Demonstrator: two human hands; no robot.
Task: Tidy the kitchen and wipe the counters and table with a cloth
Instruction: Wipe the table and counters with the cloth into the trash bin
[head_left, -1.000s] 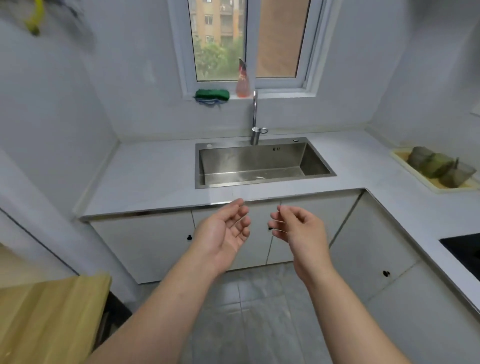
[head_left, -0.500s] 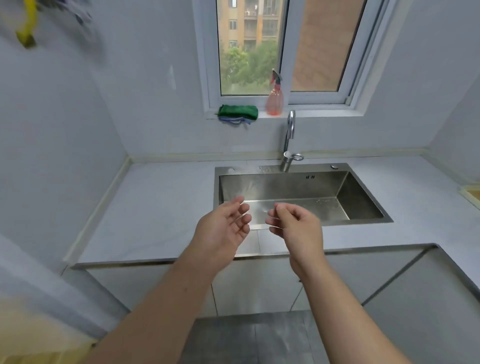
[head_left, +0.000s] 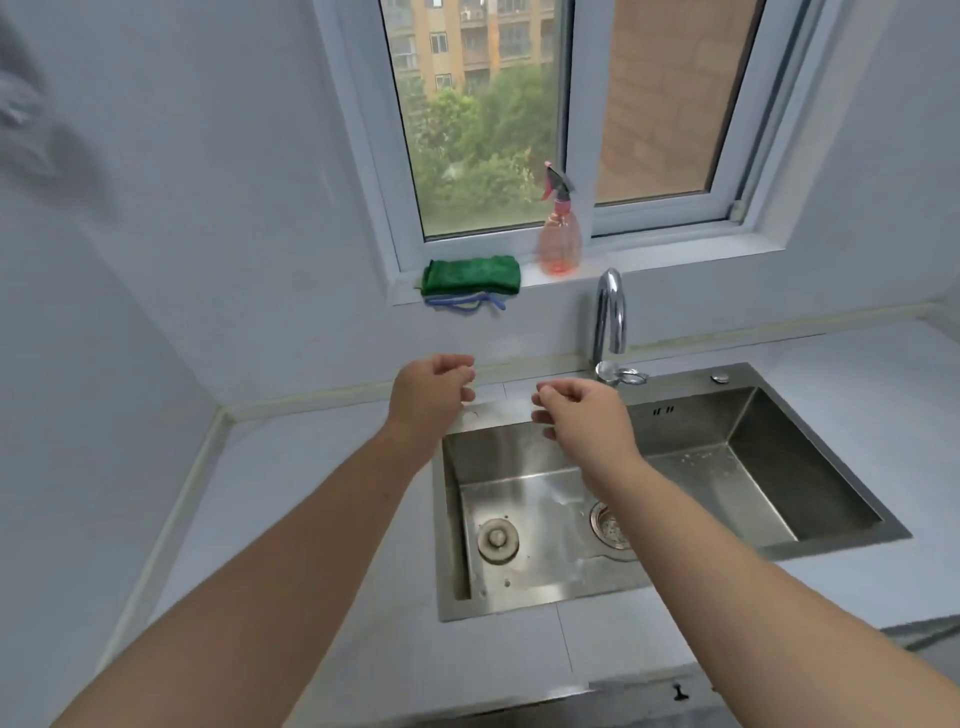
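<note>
A folded green cloth (head_left: 471, 276) lies on the window sill, on top of a second cloth with blue edging (head_left: 464, 305). My left hand (head_left: 428, 397) hovers over the back of the counter (head_left: 291, 483), below the cloths, fingers loosely curled and holding nothing. My right hand (head_left: 582, 415) hangs over the back rim of the steel sink (head_left: 810, 452), fingers also loosely bent and empty. Both hands are well short of the sill.
A pink spray bottle (head_left: 559, 244) stands on the sill right of the cloths. The chrome tap (head_left: 609, 317) rises behind the sink. Two drain fittings (head_left: 497, 540) sit in the basin. A wall closes the counter on the left.
I have stepped up to the counter and the view has tilted down over the sink. Both hands have moved forward and up toward the sill, turning palm-down.
</note>
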